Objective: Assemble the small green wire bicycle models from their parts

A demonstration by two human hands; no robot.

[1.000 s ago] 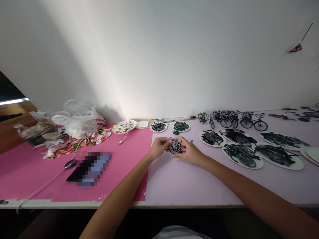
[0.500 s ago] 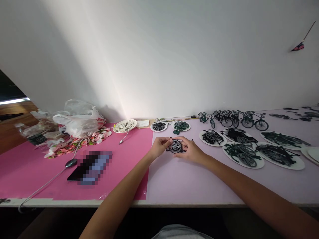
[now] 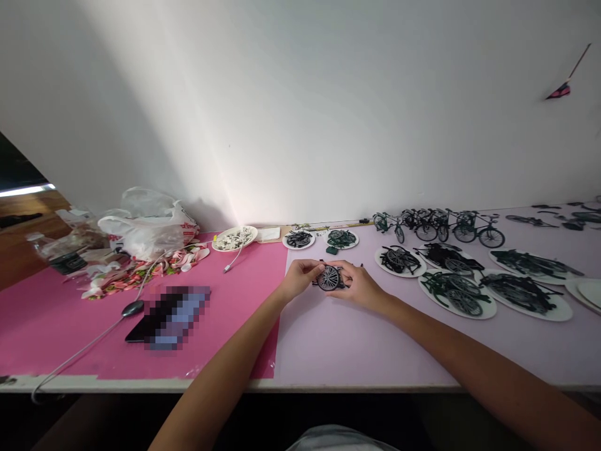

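Between my two hands is a small model bicycle (image 3: 330,279), dark-framed, with one spoked grey wheel facing me. My left hand (image 3: 303,277) grips it from the left, thumb against the wheel's upper edge. From the right, my right hand (image 3: 357,283) has its fingers closed round the dark parts behind the wheel. Much of the frame is hidden by the fingers and the wheel. Just beyond my hands are a plate of dark green parts (image 3: 342,239) and a plate of black parts (image 3: 299,239).
Right of my hands are several plates of bicycle parts (image 3: 457,293), with model bicycles (image 3: 439,225) standing behind them by the wall. At left on the pink sheet lie a blurred-out phone or tablet (image 3: 169,318), a cable puck (image 3: 133,308), and a plastic bag (image 3: 148,227).
The wheel between my fingers has shifted slightly left and down and turned a little. Both hands keep their hold in nearly the same place.
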